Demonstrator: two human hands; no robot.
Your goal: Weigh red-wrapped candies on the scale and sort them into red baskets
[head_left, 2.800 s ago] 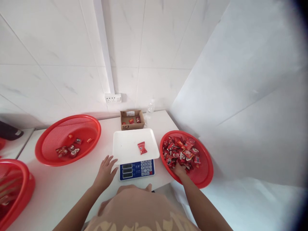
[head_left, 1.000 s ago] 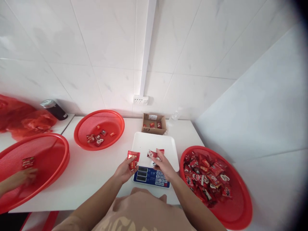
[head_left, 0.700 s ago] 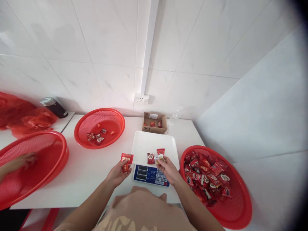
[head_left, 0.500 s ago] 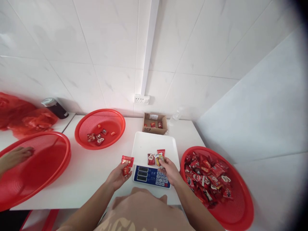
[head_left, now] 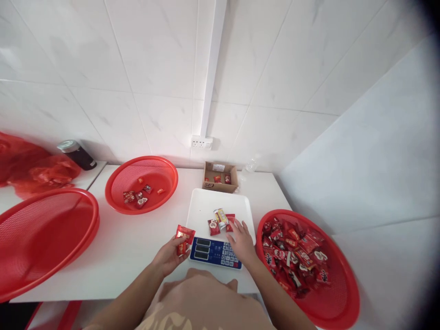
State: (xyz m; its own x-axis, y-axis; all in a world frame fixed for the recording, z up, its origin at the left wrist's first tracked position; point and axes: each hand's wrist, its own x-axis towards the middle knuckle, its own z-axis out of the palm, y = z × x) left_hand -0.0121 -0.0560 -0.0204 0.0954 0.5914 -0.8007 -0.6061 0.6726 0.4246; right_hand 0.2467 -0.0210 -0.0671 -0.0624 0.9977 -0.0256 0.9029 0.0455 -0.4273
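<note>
Nearest to us is a beige top (head_left: 199, 302) at the edge of the white tabletop (head_left: 120, 256). Our left hand (head_left: 169, 256) is closed on red-and-gold packets (head_left: 185, 233), pinched under the thumb just left of the scale's blue panel (head_left: 213, 252); we cannot tell for certain how many it has. Our right hand (head_left: 243, 245) is loosely open, fingers spread above the keypad side of that panel and over the near right of the white pan (head_left: 206, 201).

Just beyond the right fingertips lies a red packet (head_left: 231, 222), partly hidden by them; we cannot tell whether they touch it. Left of it, a yellow-and-white packet (head_left: 221, 218) lies tilted against it, and left again is a dark red packet (head_left: 213, 227) with a pale round mark, between our two hands.

Right of the scale, beside our right forearm, a red basket (head_left: 338, 284) holds a heap of packets. Farther off, left of the pan, another red basket (head_left: 113, 192) holds a few. Behind the pan we see a cardboard box (head_left: 222, 185) with some packets inside, and a clear bottle (head_left: 250, 164).
</note>
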